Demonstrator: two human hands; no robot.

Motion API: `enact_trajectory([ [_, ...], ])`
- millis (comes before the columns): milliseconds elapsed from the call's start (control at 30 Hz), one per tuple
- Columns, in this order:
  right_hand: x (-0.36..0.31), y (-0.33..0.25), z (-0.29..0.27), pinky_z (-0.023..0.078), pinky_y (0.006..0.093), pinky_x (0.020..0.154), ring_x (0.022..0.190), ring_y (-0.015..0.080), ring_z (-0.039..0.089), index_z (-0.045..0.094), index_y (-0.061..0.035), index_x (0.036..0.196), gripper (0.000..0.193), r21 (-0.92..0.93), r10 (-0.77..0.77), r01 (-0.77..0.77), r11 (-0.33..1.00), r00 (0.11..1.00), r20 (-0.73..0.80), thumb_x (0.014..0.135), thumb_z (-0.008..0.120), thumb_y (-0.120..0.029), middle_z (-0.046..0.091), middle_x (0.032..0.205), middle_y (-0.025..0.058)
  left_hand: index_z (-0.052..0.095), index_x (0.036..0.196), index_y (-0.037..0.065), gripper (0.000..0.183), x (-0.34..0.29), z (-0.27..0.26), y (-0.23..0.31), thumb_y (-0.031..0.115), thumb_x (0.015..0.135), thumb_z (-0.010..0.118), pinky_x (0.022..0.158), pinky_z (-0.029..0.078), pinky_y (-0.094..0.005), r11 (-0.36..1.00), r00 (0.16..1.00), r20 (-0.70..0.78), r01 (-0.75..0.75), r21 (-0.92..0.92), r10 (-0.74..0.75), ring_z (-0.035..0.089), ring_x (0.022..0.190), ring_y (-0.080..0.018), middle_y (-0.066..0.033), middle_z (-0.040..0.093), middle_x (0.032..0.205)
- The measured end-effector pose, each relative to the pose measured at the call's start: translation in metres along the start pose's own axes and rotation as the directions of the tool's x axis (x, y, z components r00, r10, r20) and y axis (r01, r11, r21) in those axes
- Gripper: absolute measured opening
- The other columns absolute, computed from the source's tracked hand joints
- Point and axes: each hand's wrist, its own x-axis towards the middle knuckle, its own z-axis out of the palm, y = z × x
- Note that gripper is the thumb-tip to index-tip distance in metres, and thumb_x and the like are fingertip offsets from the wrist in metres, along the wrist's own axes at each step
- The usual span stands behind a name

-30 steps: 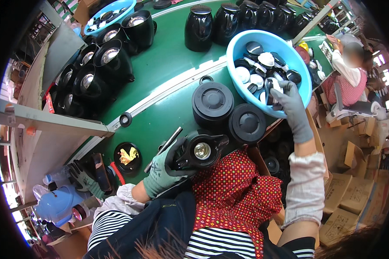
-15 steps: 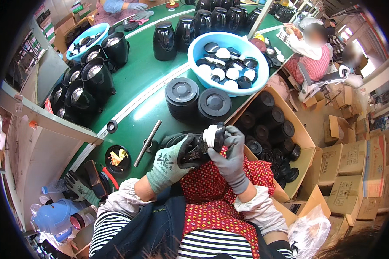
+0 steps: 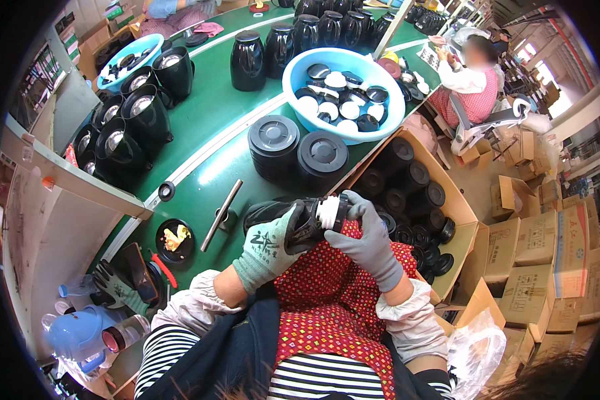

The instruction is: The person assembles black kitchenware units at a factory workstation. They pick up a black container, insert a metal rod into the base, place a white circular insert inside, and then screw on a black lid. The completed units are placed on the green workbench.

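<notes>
In my left hand (image 3: pixel 271 245), gloved in pale green, is a glossy black jug (image 3: pixel 273 211), tilted onto its side above the table edge with its mouth toward my right. My right hand (image 3: pixel 372 241), in a grey glove, grips a black lid with a white threaded part (image 3: pixel 328 213) at the jug's mouth. Its thumb is below the lid and its fingers curl over the far side. Whether the thread is engaged cannot be made out. Just beyond stand two stacks of round black lids (image 3: pixel 274 137).
A blue basin (image 3: pixel 343 137) of black and white lids stands beyond the stacks. Black jugs stand far off and at left (image 3: pixel 145 119). A metal rod (image 3: pixel 221 215) and a black dish (image 3: pixel 175 241) lie left of my hands. A carton (image 3: pixel 461 263) of black parts stands right; a person (image 3: pixel 470 83) sits beyond.
The jug has tilted flatter, so more of its body shows past my left hand. The white thread shows more fully between both hands. The whole view has shifted slightly.
</notes>
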Motion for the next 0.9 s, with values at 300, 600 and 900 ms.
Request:
enact_trajectory([
  [300,0.02,-0.011,-0.025,0.049,0.0461,0.116,0.136,0.0409,0.058,0.058,-0.0138,0.151,0.089,-0.355,-0.256,0.375,0.856,0.905,0.34,0.069,0.092,-0.008,0.056,0.146,0.0184,0.055,0.152,0.002,0.082,0.0,0.002,0.0,0.019,0.08,0.091,0.102,0.059,-0.0452,1.0,0.999,0.047,-0.006,-0.021,0.007,0.073,0.118,-0.0401,-0.0212,0.073,0.132],
  [600,0.033,-0.02,-0.035,0.046,0.0462,0.117,0.139,0.0464,0.056,0.044,-0.0063,0.162,0.107,-0.346,0.205,-0.117,0.931,0.951,0.231,0.078,0.092,-0.053,0.056,0.15,0.0299,0.056,0.149,0.001,0.076,0.005,0.006,0.003,0.02,0.083,0.089,0.097,0.06,-0.0445,1.0,0.998,0.059,-0.013,-0.008,0.013,0.075,0.113,-0.0393,-0.0213,0.074,0.128],
  [900,0.05,-0.035,-0.037,0.054,0.0447,0.108,0.129,0.0403,0.065,0.047,-0.0106,0.161,0.086,-0.611,0.551,-0.248,0.752,0.745,0.376,0.091,0.081,-0.047,0.058,0.148,0.0271,0.057,0.148,0.001,0.075,0.004,0.009,0.001,0.022,0.084,0.089,0.091,0.062,-0.044,0.999,0.998,0.04,-0.039,-0.006,0.039,0.077,0.106,-0.0387,-0.0196,0.076,0.122],
])
